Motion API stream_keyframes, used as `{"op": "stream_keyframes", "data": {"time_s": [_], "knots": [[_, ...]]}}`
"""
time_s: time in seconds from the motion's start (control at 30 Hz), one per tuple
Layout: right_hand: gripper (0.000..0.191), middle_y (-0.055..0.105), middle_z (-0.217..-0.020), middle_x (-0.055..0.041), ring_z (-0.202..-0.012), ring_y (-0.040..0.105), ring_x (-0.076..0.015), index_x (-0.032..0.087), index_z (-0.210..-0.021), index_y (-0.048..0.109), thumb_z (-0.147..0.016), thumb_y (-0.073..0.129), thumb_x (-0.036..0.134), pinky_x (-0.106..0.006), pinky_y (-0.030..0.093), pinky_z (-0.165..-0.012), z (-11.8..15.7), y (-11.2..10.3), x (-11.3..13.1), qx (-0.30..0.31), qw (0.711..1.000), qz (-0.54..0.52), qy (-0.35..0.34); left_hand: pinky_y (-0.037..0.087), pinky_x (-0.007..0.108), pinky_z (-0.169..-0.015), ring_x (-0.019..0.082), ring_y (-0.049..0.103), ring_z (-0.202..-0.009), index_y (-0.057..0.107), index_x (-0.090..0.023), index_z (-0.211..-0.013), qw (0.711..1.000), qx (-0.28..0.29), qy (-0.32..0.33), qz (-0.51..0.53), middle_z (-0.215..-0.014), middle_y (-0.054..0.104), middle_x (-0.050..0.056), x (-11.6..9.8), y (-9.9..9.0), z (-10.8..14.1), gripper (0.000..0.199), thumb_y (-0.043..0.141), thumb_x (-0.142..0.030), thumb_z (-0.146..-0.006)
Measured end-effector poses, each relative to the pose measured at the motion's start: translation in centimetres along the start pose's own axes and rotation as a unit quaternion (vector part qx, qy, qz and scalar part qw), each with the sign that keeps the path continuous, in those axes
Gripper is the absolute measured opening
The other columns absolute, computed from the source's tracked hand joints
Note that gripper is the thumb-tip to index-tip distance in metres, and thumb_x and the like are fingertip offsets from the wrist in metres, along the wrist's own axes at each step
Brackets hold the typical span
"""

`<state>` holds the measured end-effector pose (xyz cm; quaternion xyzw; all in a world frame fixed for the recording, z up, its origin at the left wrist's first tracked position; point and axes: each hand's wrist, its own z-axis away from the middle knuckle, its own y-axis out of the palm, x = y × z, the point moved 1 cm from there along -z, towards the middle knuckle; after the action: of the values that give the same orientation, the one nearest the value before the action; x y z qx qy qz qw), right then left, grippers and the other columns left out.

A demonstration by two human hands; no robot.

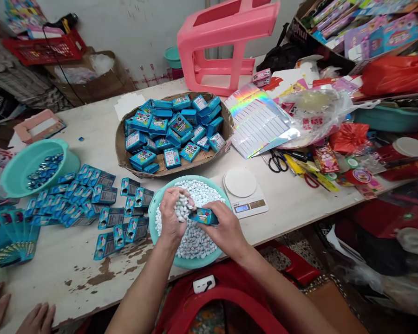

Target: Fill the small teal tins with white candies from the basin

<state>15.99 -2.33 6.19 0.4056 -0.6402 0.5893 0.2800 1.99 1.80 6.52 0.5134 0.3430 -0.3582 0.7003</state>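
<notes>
In the head view, at the centre of the frame, the left hand (170, 218) is cupped around a heap of small round white pellets (183, 209). The right hand (228, 227) pinches a small blue printed rectangular box (205, 216), which projects leftward from its fingertips, its left end close beside the heap. Both hands are above a round turquoise plastic bowl (198, 263) of similar pellets, on a pale, worn table (289, 204); a square white digital scale (244, 188) stands just beside the bowl's upper right.

A packing workshop, judging by the digital scale (245, 192), bowl (195, 264) of white pellets (195, 241) and blue boxes (159, 124).
</notes>
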Motion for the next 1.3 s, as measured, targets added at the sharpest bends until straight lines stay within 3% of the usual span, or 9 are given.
{"op": "stream_keyframes", "data": {"time_s": [0.17,0.43,0.73,0.97,1.3], "knots": [[0.031,0.063,-0.093,-0.0051,-0.090,0.057,-0.0241,0.023,-0.098,0.058,-0.071,0.070,0.019,-0.036,0.045,-0.080,-0.3,0.9,0.4,0.000,1.000,-0.009,0.012,0.050,0.026,-0.058,0.011,0.057,-0.057,0.048,-0.018,-0.076,0.998,-0.042,0.046,-0.014,-0.069,0.054,-0.003,0.1,0.5,0.0,0.016,0.058,-0.030,-0.078],[0.031,0.061,-0.093,-0.0027,-0.090,0.057,-0.0209,0.023,-0.097,0.058,-0.070,0.072,0.017,-0.033,0.044,-0.079,-0.3,0.2,0.1,-0.015,0.995,-0.090,0.035,0.044,0.021,-0.048,0.008,0.051,-0.049,0.047,-0.017,-0.067,0.996,-0.073,0.028,-0.036,-0.062,0.052,-0.003,-0.2,1.6,-0.3,0.026,0.062,-0.036,-0.078],[0.031,0.060,-0.095,-0.0027,-0.092,0.056,-0.0208,0.024,-0.097,0.058,-0.069,0.071,0.016,-0.033,0.045,-0.081,-0.1,-0.1,-0.2,-0.038,0.992,-0.111,0.055,0.040,0.019,-0.045,0.008,0.051,-0.050,0.046,-0.016,-0.063,0.994,-0.092,0.031,-0.040,-0.062,0.052,-0.002,-0.1,2.7,-0.4,0.030,0.061,-0.036,-0.079],[0.032,0.060,-0.092,-0.0023,-0.089,0.056,-0.0203,0.023,-0.096,0.059,-0.067,0.071,0.015,-0.033,0.045,-0.079,-0.5,0.1,-0.7,-0.045,0.992,-0.108,0.054,0.031,0.018,-0.038,0.007,0.045,-0.044,0.046,-0.016,-0.062,0.993,-0.084,0.059,-0.051,-0.057,0.047,-0.003,0.3,2.9,-0.6,0.032,0.060,-0.038,-0.080],[0.033,0.061,-0.093,-0.0014,-0.089,0.058,-0.0191,0.024,-0.097,0.060,-0.067,0.074,0.021,-0.032,0.046,-0.081,-0.6,0.1,-0.9,-0.060,0.982,-0.166,0.069,0.028,0.018,-0.035,0.007,0.042,-0.042,0.047,-0.017,-0.059,0.999,-0.026,0.036,-0.026,-0.055,0.044,-0.002,-0.8,3.8,-0.4,0.034,0.061,-0.039,-0.080]]}}
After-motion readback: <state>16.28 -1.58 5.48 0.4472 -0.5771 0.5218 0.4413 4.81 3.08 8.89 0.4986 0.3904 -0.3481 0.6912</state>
